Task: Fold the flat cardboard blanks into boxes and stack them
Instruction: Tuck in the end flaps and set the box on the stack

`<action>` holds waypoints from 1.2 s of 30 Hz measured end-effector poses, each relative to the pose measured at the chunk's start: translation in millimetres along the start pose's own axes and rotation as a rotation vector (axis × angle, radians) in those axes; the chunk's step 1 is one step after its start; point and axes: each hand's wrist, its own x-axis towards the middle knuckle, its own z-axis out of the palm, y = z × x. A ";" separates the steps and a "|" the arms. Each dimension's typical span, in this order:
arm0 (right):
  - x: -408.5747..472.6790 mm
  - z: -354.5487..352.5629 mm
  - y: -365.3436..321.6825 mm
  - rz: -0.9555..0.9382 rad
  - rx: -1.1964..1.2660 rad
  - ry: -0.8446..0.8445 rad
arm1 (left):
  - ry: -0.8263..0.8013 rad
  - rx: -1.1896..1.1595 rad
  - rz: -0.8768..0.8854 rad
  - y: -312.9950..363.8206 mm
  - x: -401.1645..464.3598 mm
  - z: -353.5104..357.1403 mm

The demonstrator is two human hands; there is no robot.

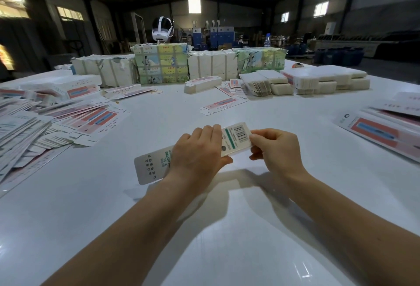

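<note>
Long white barcoded blank (236,137) — left hand (197,151), right hand (276,149) gripping

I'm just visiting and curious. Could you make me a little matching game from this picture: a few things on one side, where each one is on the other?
Things:
1. barcoded carton blank
2. spread pile of flat blanks
3. water bottle
4. white headset

Places:
A. behind the wrapped bundles, far centre-left
B. table's left side
C. held between left hand and right hand
D. far back, right of centre

Pairs: 1-C, 2-B, 3-D, 4-A
</note>
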 end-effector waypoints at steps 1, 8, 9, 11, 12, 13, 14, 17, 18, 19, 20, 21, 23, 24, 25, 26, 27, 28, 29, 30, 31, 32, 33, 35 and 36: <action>0.3 -0.2 0.3 -0.006 -0.001 0.013 | 0.005 0.005 -0.008 1.7 -0.3 0.1; -5.7 6.5 2.4 -0.151 -0.061 0.055 | 0.055 0.005 -0.091 10.0 -0.1 -4.1; -5.4 6.6 2.1 -0.160 -0.064 0.061 | 0.058 0.016 -0.099 10.9 0.2 -5.1; -4.2 5.9 2.2 -0.146 -0.063 0.069 | 0.054 0.062 -0.111 13.7 0.6 -6.7; -3.4 5.7 2.6 -0.123 -0.044 0.075 | 0.050 0.087 -0.115 15.3 0.8 -7.4; -2.9 5.9 3.0 -0.091 -0.015 0.087 | 0.045 0.113 -0.116 17.2 0.8 -7.9; -2.3 6.2 3.8 -0.053 0.016 0.103 | 0.038 0.141 -0.116 19.1 1.1 -8.7; -1.5 7.3 6.1 0.012 0.059 0.138 | 0.007 0.201 -0.121 24.1 1.2 -11.5; -0.9 7.2 6.8 -0.010 0.025 0.147 | -0.004 0.217 -0.125 24.9 1.3 -12.3; -0.7 7.3 7.0 -0.044 -0.021 0.154 | -0.014 0.229 -0.130 25.3 1.0 -13.1; -0.7 7.4 6.9 -0.083 -0.060 0.162 | -0.023 0.233 -0.135 25.3 1.0 -13.7; -1.1 7.5 6.7 -0.117 -0.085 0.171 | -0.030 0.231 -0.140 25.3 0.9 -14.4; -2.6 8.0 6.9 -0.175 -0.121 0.180 | -0.042 0.216 -0.155 25.2 1.1 -16.1; -3.4 8.1 7.0 -0.197 -0.137 0.181 | -0.048 0.208 -0.165 25.2 1.1 -17.1; -3.7 7.8 7.1 -0.213 -0.147 0.179 | -0.053 0.200 -0.174 25.2 1.1 -17.9; -4.3 7.1 6.5 -0.222 -0.151 0.172 | -0.058 0.192 -0.180 24.9 1.0 -18.6; -4.6 6.3 5.6 -0.224 -0.149 0.162 | -0.061 0.180 -0.184 24.6 1.1 -19.3; -4.6 5.4 4.5 -0.219 -0.135 0.153 | -0.063 0.164 -0.187 23.9 1.2 -19.7; -4.2 4.6 3.5 -0.207 -0.103 0.141 | -0.064 0.146 -0.190 23.4 1.8 -19.8; -4.2 4.8 2.1 -0.185 -0.055 0.119 | -0.064 0.129 -0.190 23.3 2.4 -20.3; -4.6 5.4 0.8 -0.159 -0.007 0.085 | -0.062 0.116 -0.187 23.5 3.0 -21.0; -5.3 6.2 -0.4 -0.139 0.021 0.045 | -0.060 0.110 -0.180 23.8 3.4 -21.4; -5.7 6.8 -1.0 -0.133 0.024 0.015 | -0.059 0.109 -0.172 24.2 3.5 -21.5; -5.6 7.3 -0.8 -0.154 -0.025 -0.004 | -0.064 0.098 -0.156 24.0 3.1 -21.5; -6.0 7.2 -0.6 -0.170 -0.055 0.001 | -0.072 0.090 -0.146 23.3 2.8 -21.1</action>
